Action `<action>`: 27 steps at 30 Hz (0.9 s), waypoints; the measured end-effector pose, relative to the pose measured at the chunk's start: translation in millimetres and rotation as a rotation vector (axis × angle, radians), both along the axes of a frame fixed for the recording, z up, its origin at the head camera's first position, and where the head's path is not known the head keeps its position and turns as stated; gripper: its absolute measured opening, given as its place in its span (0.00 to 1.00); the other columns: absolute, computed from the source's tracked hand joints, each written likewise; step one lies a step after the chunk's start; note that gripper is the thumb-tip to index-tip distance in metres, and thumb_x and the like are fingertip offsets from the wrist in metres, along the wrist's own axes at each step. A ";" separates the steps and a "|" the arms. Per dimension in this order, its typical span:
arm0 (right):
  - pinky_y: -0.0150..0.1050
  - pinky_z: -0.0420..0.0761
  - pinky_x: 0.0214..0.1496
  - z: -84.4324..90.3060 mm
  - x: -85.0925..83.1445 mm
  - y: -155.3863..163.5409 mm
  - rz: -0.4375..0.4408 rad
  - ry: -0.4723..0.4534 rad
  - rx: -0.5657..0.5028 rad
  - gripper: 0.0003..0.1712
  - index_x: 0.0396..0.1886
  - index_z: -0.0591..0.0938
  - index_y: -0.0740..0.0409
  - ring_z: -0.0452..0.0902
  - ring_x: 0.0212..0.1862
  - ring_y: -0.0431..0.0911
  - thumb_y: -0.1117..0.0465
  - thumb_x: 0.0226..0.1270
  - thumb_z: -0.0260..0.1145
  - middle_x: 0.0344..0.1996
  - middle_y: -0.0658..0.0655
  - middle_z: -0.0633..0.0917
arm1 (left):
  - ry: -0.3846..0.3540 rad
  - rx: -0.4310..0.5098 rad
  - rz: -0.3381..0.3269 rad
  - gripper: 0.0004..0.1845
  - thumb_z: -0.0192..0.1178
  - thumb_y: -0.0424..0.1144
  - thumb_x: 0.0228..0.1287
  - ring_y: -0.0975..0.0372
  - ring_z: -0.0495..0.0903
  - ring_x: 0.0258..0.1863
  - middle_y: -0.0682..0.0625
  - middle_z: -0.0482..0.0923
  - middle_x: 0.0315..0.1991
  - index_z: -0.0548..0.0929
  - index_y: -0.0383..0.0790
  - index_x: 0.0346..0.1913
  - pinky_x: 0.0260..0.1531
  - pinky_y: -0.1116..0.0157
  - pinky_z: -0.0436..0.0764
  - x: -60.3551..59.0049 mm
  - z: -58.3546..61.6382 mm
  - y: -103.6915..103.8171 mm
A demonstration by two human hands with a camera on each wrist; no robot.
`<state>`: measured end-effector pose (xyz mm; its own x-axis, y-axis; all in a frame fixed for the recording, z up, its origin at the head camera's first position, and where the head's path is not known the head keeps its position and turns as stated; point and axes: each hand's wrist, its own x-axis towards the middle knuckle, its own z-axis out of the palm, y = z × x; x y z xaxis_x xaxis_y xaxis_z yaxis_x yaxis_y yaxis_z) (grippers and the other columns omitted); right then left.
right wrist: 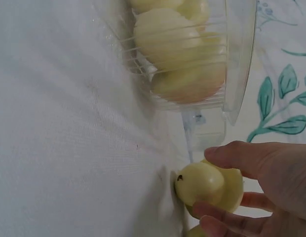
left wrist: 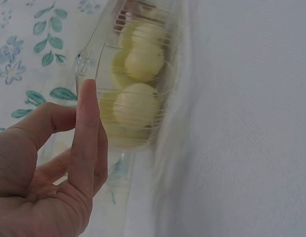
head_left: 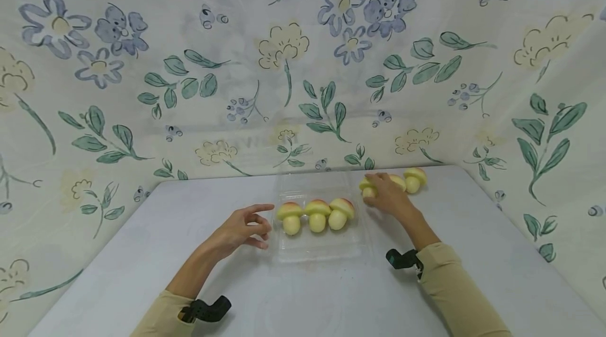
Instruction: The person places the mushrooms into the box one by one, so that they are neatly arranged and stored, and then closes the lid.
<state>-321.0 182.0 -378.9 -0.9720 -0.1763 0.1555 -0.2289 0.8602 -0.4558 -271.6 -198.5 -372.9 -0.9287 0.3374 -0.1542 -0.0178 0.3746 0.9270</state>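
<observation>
A clear plastic container [head_left: 322, 254] on the table holds three yellow toy mushrooms with reddish cap tops, the middle mushroom [head_left: 317, 217] between the other two. Beyond its left side, my left hand [head_left: 243, 229] has its index finger extended, the fingertip right at the rim in the left wrist view; the other fingers bend loosely around nothing. To the container's right, my right hand [head_left: 389, 195] grips another mushroom [right wrist: 202, 182] between thumb and fingers, close to the tabletop. Past that hand stands a further mushroom [head_left: 415, 180], with one more partly hidden behind the fingers.
The container's clear lid [head_left: 312, 182] lies folded back toward the table's far edge. A flower-print cloth [head_left: 246, 132] rises behind and beside the white table [head_left: 303, 300]. Dark wrist cameras sit on both forearms.
</observation>
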 end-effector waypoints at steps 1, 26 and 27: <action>0.62 0.75 0.63 -0.7 0.3 -0.1 0.002 0.000 0.006 0.39 0.73 0.64 0.57 0.70 0.63 0.67 0.56 0.65 0.67 0.69 0.72 0.64 | -0.002 -0.001 0.001 0.36 0.62 0.31 0.64 0.59 0.80 0.36 0.45 0.75 0.41 0.63 0.38 0.73 0.35 0.61 0.89 -0.1 -0.1 -0.6; 0.60 0.79 0.54 -9.0 -1.5 -3.0 0.053 0.057 -0.020 0.38 0.67 0.68 0.59 0.75 0.53 0.66 0.65 0.57 0.73 0.60 0.74 0.69 | -0.017 0.002 -0.026 0.36 0.62 0.32 0.64 0.59 0.81 0.35 0.45 0.75 0.42 0.61 0.38 0.74 0.36 0.60 0.90 -1.7 -1.5 -4.1; 0.60 0.79 0.54 -8.9 -1.6 -3.0 0.056 0.057 -0.020 0.37 0.67 0.68 0.60 0.75 0.53 0.66 0.65 0.57 0.73 0.60 0.74 0.69 | -0.018 0.003 -0.026 0.36 0.63 0.32 0.64 0.59 0.81 0.35 0.45 0.75 0.42 0.61 0.38 0.74 0.36 0.59 0.90 -1.8 -1.4 -4.3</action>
